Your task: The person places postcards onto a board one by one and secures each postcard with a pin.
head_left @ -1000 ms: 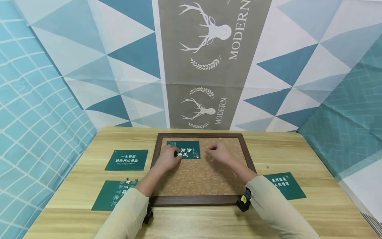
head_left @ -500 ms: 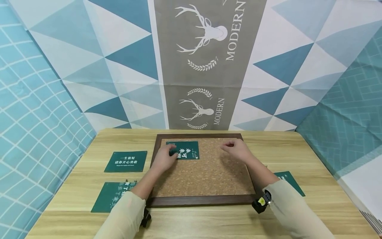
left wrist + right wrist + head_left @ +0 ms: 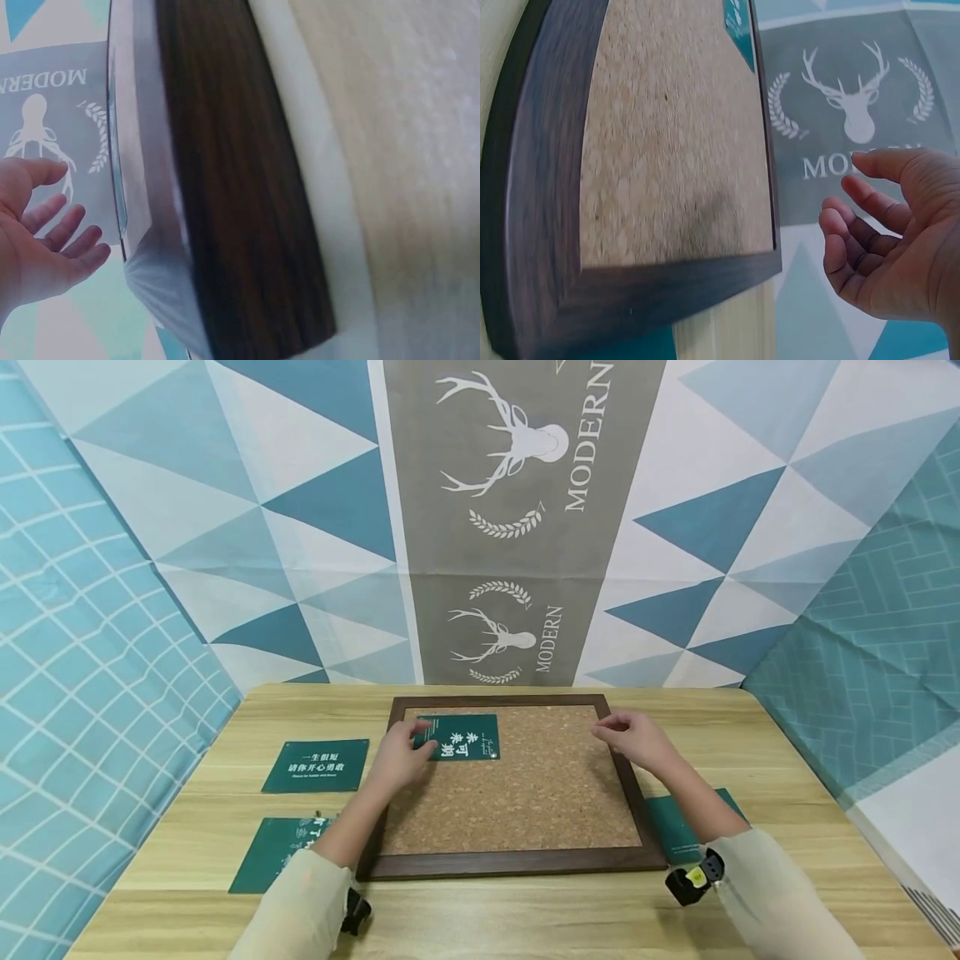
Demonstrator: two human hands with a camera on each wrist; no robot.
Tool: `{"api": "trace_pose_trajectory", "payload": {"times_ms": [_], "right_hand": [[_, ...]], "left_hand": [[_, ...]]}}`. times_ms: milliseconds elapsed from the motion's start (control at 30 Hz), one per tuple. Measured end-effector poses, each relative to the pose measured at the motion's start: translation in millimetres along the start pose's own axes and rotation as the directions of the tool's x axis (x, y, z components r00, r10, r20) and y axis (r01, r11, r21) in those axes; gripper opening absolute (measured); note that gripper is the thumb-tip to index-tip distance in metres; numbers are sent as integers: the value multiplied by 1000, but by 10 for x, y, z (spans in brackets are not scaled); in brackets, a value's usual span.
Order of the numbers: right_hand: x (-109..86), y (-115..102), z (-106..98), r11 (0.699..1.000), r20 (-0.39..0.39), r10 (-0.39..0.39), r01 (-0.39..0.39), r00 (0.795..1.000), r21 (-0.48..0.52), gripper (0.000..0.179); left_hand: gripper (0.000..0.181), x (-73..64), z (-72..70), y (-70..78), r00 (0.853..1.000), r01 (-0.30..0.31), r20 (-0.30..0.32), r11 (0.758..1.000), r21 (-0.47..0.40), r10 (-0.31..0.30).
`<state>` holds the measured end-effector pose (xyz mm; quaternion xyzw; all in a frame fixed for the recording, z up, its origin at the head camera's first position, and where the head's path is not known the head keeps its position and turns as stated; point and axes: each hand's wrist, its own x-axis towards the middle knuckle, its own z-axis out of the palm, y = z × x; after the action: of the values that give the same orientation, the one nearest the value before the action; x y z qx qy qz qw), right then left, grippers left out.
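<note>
A dark green card (image 3: 471, 731) with white characters lies turned sideways on the upper left of a cork board (image 3: 517, 810) with a dark wooden frame. Something small and shiny sits at that card's lower right corner. My left hand (image 3: 399, 758) is over the card's left end, thumb and fingers spread apart; the left wrist view shows nothing in the hand. Above the frame's right side is my right hand (image 3: 636, 739), its fingers loosely bent. In the right wrist view its thumb and fingertips stand apart around nothing.
Two more green cards lie left of the board, an upper one (image 3: 315, 767) and a lower one (image 3: 262, 860) partly under my left sleeve. Another green card (image 3: 671, 818) is beneath my right forearm. A patterned cloth (image 3: 495, 527) hangs behind the wooden table (image 3: 480, 918).
My right hand has moved right, from beside the card on the cork to above the frame's right side. My left hand has drawn a little to the left, uncovering more of the card.
</note>
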<state>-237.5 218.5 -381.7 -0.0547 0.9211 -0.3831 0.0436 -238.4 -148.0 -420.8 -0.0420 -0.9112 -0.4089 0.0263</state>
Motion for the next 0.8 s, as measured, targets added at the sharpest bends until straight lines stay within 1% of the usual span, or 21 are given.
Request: {"api": "trace_pose_trajectory", "payload": {"times_ms": [67, 233, 467, 633, 700, 800], "right_hand": [[-27, 35, -40, 1000, -12, 3, -4, 1000, -18, 36], [-105, 114, -136, 999, -40, 17, -19, 999, -47, 38], [-225, 227, -266, 997, -35, 72, -73, 997, -31, 48], [-328, 347, -351, 997, -54, 65, -67, 996, -44, 50], [-360, 400, -384, 997, -65, 64, -67, 996, -49, 50], [-409, 467, -433, 996, -71, 73, -77, 995, -48, 52]], "left_hand": [[42, -15, -37, 2, 1000, -5, 1, 1000, -4, 5], [44, -47, -115, -36, 1000, 8, 2, 1000, -12, -8], [45, -96, -166, -111, 1000, 10, -15, 1000, -25, -11], [45, -153, -204, -128, 999, 33, -10, 999, -38, -34], [45, -178, -224, -141, 999, 49, -14, 998, -37, -50], [44, -204, -250, -164, 998, 54, -29, 998, -30, -55]]}}
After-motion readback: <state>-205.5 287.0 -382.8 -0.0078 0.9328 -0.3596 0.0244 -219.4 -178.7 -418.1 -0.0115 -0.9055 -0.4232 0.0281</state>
